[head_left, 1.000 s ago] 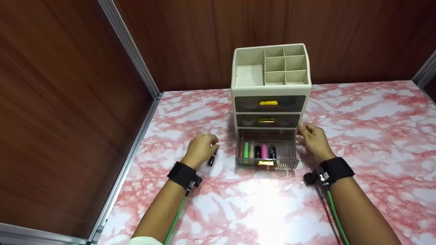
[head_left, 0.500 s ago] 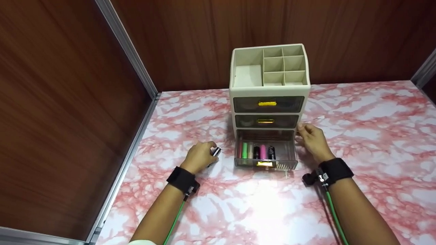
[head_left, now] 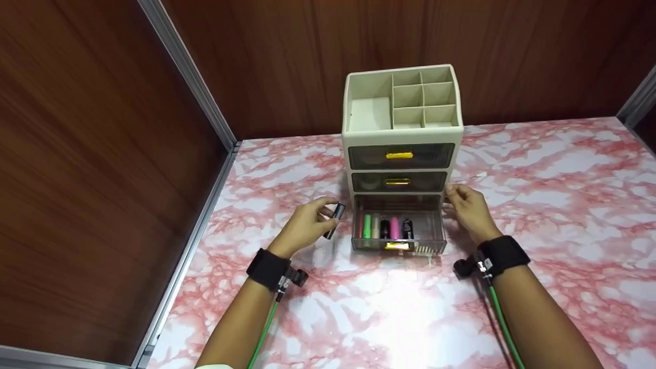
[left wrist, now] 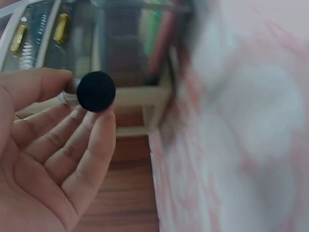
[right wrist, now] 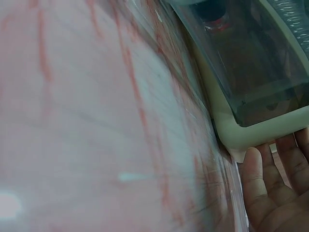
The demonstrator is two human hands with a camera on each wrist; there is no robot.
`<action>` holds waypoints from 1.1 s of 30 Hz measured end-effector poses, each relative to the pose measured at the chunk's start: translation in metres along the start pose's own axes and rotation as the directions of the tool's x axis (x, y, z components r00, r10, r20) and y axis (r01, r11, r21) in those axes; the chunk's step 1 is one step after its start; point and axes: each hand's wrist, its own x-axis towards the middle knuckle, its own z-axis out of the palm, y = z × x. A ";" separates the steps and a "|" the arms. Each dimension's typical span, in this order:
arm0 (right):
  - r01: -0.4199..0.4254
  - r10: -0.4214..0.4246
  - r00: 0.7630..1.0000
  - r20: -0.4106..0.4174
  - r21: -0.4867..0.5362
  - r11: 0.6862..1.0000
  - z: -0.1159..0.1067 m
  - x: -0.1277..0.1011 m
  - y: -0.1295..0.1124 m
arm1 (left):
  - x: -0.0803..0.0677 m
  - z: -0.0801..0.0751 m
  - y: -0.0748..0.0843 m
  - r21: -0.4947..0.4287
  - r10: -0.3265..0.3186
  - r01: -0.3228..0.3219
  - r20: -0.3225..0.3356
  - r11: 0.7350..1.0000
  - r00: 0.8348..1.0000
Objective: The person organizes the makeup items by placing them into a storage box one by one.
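A cream drawer organizer (head_left: 402, 136) stands at the back of the marble table. Its bottom drawer (head_left: 397, 241) is pulled out and holds several coloured tubes (head_left: 382, 227). My left hand (head_left: 307, 225) pinches a black tube (head_left: 334, 220) between thumb and fingers, lifted just left of the open drawer; the left wrist view shows its round black end (left wrist: 96, 91). My right hand (head_left: 466, 207) rests with straight fingers against the organizer's lower right corner (right wrist: 236, 137), fingers (right wrist: 270, 183) flat on it.
The pink marble table (head_left: 410, 307) spreads in front and to the right. Brown wooden walls (head_left: 92, 154) with a metal frame (head_left: 189, 66) close off the left and back. The two upper drawers (head_left: 400, 166) are closed.
My left hand has picked the black tube up off the table and carried it up and right toward the open drawer. The right hand has stayed at the organizer's corner.
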 end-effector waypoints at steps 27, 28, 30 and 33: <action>-0.007 0.006 1.000 -0.020 -0.062 0.998 -0.001 0.002 0.001 | 0.040 0.051 0.069 0.213 0.435 -0.447 0.102 0.869 0.895; -0.010 0.009 1.000 -0.018 -0.063 0.998 -0.001 0.002 0.001 | 0.042 0.054 0.070 0.247 0.435 -0.448 0.108 0.859 0.894; -0.016 0.015 1.000 -0.015 -0.063 0.998 -0.002 0.002 0.002 | 0.046 0.060 0.071 0.328 0.437 -0.453 0.126 0.829 0.891; -0.018 0.018 1.000 -0.012 -0.067 0.998 -0.002 0.002 0.002 | 0.053 0.070 0.074 0.400 0.459 -0.480 0.154 0.780 0.875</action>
